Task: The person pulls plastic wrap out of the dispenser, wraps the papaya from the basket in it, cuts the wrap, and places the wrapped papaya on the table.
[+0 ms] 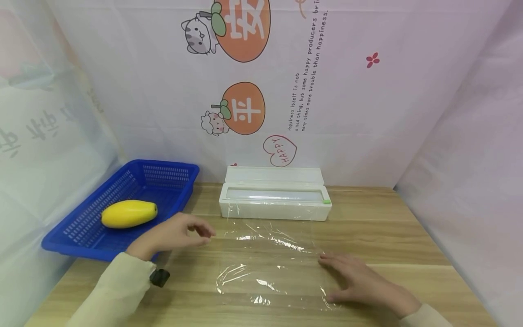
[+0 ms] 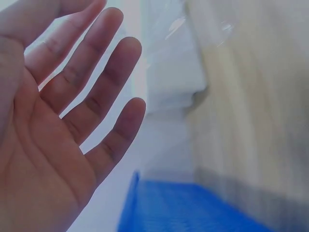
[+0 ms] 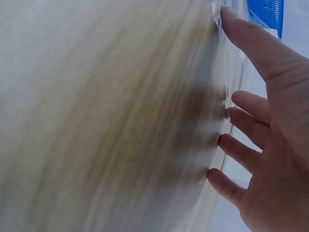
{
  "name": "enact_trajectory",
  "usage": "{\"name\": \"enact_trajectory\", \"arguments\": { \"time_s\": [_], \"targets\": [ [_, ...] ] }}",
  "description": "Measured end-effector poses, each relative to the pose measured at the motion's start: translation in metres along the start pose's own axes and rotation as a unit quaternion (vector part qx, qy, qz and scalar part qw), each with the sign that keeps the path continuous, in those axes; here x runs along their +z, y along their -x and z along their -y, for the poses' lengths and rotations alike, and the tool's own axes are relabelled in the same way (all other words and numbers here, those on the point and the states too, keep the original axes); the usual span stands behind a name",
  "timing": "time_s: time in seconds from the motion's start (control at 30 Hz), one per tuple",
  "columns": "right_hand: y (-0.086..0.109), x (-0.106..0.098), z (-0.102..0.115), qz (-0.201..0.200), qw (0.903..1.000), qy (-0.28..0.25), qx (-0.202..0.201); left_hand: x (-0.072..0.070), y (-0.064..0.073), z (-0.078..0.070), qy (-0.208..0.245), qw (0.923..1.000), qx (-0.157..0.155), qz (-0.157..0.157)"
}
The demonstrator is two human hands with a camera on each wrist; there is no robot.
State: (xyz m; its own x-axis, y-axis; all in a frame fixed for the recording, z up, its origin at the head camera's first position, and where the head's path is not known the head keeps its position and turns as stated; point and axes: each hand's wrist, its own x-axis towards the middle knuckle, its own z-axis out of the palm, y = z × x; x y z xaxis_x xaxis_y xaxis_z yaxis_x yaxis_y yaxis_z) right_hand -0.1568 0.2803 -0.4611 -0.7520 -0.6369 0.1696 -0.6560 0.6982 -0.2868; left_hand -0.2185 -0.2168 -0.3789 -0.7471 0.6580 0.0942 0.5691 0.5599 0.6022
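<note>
A sheet of clear plastic wrap (image 1: 265,268) lies on the wooden table, drawn out toward the person from a white wrap dispenser box (image 1: 275,211) whose lid stands up. To the left of the sheet, my left hand (image 1: 180,234) is raised with loosely bent fingers. Its palm (image 2: 43,159) shows nothing held in the left wrist view. My right hand (image 1: 363,281) is at the sheet's right edge, fingers spread and fingertips on or close to the table. In the right wrist view, the thumb (image 3: 260,43) touches crinkled wrap.
A blue plastic basket (image 1: 91,252) stands at the left, holding a yellow papaya-like fruit (image 1: 128,214). White printed cloth (image 1: 347,113) encloses the table at the back and sides. A small green piece (image 1: 326,201) sits at the box's right end.
</note>
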Motion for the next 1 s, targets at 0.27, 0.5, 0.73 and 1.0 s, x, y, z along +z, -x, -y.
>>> {"name": "enact_trajectory", "arguments": {
  "time_s": [0.27,0.5,0.73,1.0],
  "targets": [
    [0.001,-0.001,0.000,0.001,1.0000,0.003,0.001,-0.041,0.001,0.003,-0.028,0.9973,-0.027,-0.062],
    [0.000,-0.001,0.001,0.009,0.9999,-0.003,0.013,-0.084,0.011,0.018,-0.038,0.9850,-0.109,-0.128],
    [-0.002,-0.003,0.003,0.020,0.9996,-0.009,0.019,-0.116,0.032,0.049,-0.011,0.9743,-0.174,-0.142],
    [-0.002,-0.004,0.003,0.021,0.9993,-0.016,0.025,-0.128,0.055,0.087,-0.010,0.9666,-0.217,-0.136]
  ]
}}
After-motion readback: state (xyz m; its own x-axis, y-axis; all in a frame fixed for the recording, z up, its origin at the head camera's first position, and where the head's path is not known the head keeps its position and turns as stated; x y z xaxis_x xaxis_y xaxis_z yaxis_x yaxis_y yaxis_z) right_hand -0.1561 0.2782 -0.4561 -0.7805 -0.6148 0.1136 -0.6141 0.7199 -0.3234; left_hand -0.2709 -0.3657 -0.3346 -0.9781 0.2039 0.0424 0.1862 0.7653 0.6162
